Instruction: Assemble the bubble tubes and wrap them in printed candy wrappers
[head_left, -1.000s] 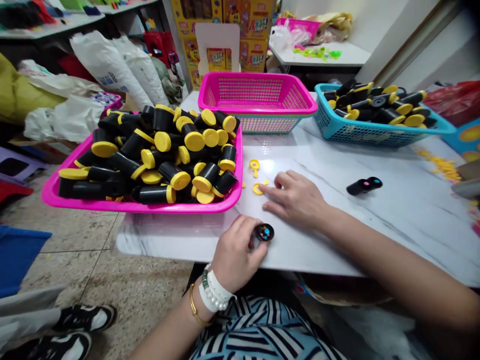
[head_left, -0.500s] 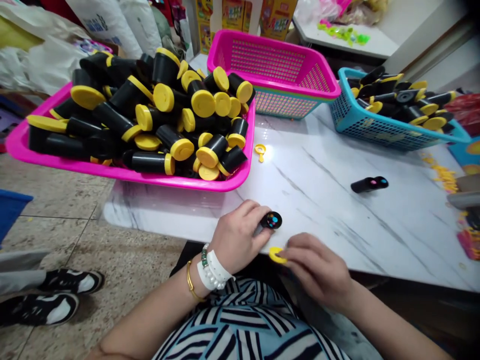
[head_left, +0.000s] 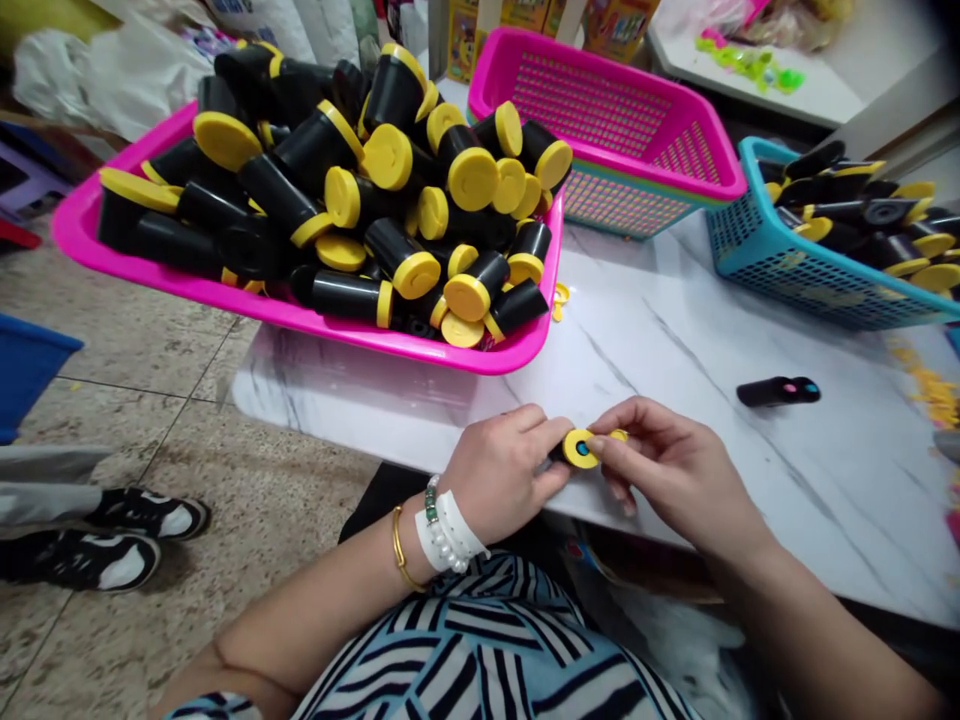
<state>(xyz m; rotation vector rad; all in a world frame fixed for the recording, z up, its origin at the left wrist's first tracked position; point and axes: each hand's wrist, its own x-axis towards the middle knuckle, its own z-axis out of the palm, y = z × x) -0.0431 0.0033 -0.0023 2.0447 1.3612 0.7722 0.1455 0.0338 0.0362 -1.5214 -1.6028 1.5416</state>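
Observation:
My left hand (head_left: 510, 460) is wrapped round a small black tube (head_left: 556, 454), most of it hidden in the palm. A yellow ring-shaped cap (head_left: 571, 450) lies against the tube's end, and something blue shows through its hole. With fingertips pinched, my right hand (head_left: 660, 465) grips the cap, whose small yellow tab sticks out between the fingers. Whether the cap is fully seated on the tube I cannot tell. Off to the right on the marble-patterned table (head_left: 660, 350) lies another black piece (head_left: 769, 392) with pink and blue ends.
A pink basket (head_left: 315, 325) heaped with black-and-yellow tubes overhangs the table's left side. Behind stand a nested pink basket (head_left: 712, 165) and a blue basket (head_left: 795, 285) of similar tubes. A loose yellow ring (head_left: 559, 300) lies by the heaped basket. Someone's shoes (head_left: 112, 560) are at left.
My right hand has moved up and brought the yellow cap from beside the table edge to the tube's end. My left hand still holds the tube. The view has shifted slightly.

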